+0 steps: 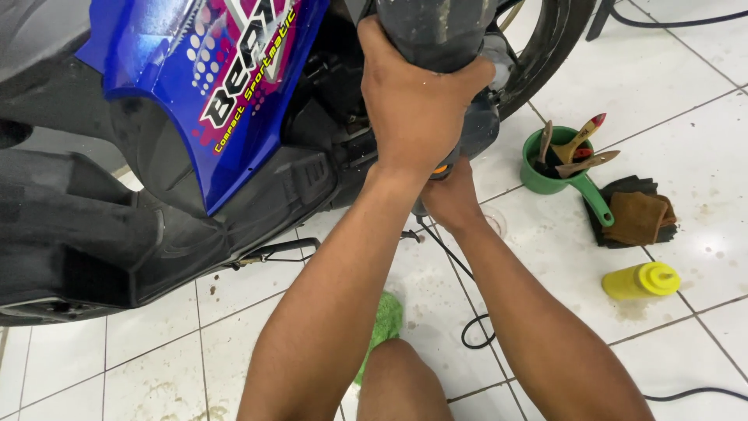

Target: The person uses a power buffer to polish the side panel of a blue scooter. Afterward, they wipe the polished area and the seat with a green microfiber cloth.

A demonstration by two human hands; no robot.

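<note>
The left hand (417, 101) is wrapped around a black machine (436, 31) pressed against the scooter (234, 101), the right hand (450, 199) clasps its lower end, and grime remains on the panels

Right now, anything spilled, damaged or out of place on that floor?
The yellow bottle lies on its side on the tiles, with a brownish wet stain beneath it. More such stains mark the floor at lower left. Nothing else stands out.
</note>
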